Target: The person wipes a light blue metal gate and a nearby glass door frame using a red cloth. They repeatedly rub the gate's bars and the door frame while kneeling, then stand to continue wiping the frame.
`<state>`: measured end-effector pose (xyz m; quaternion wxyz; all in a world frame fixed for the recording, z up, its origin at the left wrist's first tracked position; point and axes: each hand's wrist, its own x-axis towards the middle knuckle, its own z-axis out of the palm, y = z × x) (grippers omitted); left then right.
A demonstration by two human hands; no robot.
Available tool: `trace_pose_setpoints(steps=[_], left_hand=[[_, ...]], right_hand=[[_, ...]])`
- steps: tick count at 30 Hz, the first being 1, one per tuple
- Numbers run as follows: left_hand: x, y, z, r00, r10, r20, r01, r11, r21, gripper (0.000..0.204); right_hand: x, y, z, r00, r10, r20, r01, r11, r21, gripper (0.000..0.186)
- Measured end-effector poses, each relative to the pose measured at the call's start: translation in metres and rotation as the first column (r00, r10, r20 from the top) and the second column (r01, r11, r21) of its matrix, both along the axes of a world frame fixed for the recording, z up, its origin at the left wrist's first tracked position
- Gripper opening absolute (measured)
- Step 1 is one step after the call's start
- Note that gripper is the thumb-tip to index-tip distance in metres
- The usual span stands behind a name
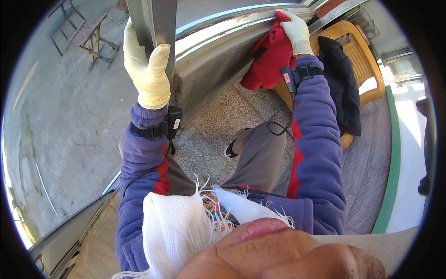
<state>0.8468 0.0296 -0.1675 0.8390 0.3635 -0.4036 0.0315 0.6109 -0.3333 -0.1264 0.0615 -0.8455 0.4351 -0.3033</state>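
Note:
My left hand [147, 69], in a cream glove, is at an upright grey metal post [160, 23]. Its fingers lie along the post's left side and its thumb stands up at the front, so the post sits between them. At the upper right, my right hand [297, 32], also gloved, grips a bunched red cloth [269, 60] at the far end of a window sill [223, 35]. The cloth hangs down over the low wall [209, 69] below the sill. The right fingertips are partly hidden behind the cloth.
A yellow plastic chair [371, 69] stands at the right, with a black garment [337, 83] draped over it. A woven stool [88, 37] stands on the concrete ground beyond the post. Cables run from the black straps on both wrists. Speckled tiles [209, 116] lie underfoot.

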Motion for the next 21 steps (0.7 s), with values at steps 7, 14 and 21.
trace_pose_setpoints(steps=[7, 14, 21], left_hand=[[0.004, -0.002, -0.005, 0.998, -0.057, -0.033, 0.057, 0.998, 0.001, 0.084], [-0.005, 0.004, 0.009, 1.000, 0.011, 0.008, -0.012, 0.998, 0.061, 0.080], [0.002, -0.002, 0.005, 0.999, -0.028, 0.030, 0.027, 0.999, 0.017, 0.080]], right_hand=[[0.010, 0.048, -0.003, 0.984, 0.164, 0.074, -0.166, 0.986, 0.020, 0.047], [0.007, 0.093, -0.022, 0.924, 0.378, -0.065, -0.382, 0.895, -0.231, 0.043], [-0.002, -0.008, -0.007, 0.997, 0.081, -0.002, -0.080, 0.988, -0.130, 0.046]])
